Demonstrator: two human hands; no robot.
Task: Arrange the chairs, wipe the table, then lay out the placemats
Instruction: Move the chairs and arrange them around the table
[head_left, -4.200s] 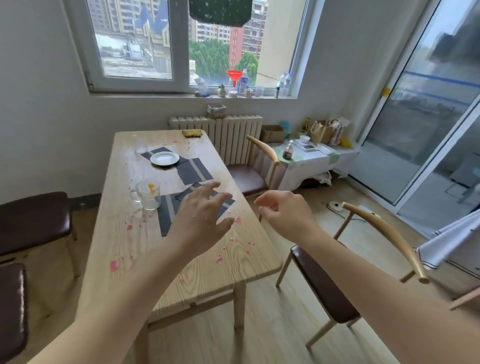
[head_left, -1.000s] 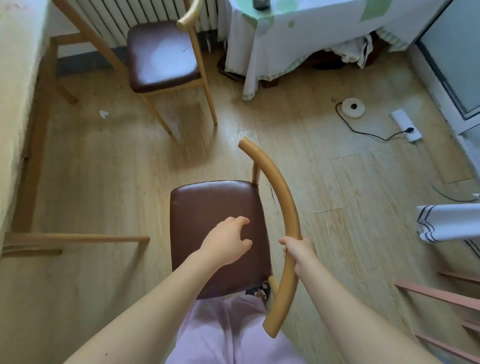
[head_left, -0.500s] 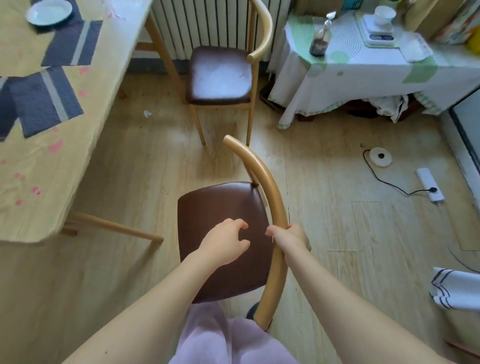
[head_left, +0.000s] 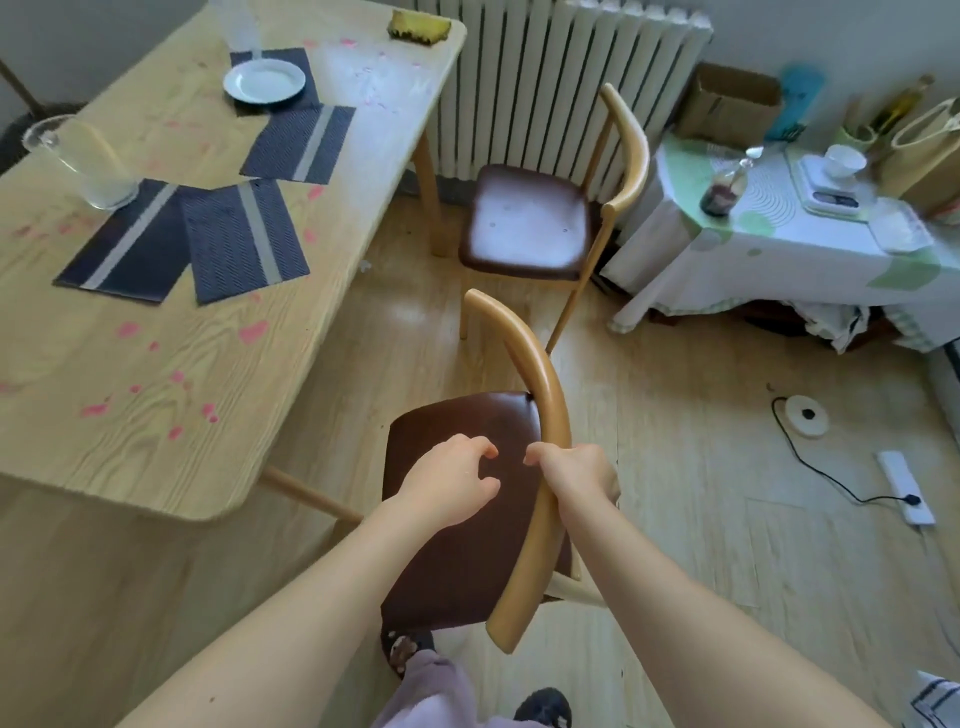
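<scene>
My right hand (head_left: 574, 475) grips the curved wooden backrest of the near chair (head_left: 457, 525), which stands just right of the wooden table (head_left: 171, 410). Over its brown seat hovers my left hand (head_left: 447, 480), fingers loosely curled and holding nothing. A second chair (head_left: 524, 223) stands further back by the radiator. Several dark striped placemats (head_left: 239, 236) lie scattered on the table, whose top bears pink stains (head_left: 252, 331). One placemat carries a white plate (head_left: 264, 80).
A glass cup (head_left: 83, 161) and a yellow sponge (head_left: 420, 27) are on the table. A cloth-covered side table (head_left: 779, 260) with bottles and a scale stands at the right. A power strip (head_left: 905, 486) and cable lie on the floor.
The view has lifted and swung left, bringing more of the table into sight. The chair has shifted a little nearer the table. My right hand keeps its grip on the backrest.
</scene>
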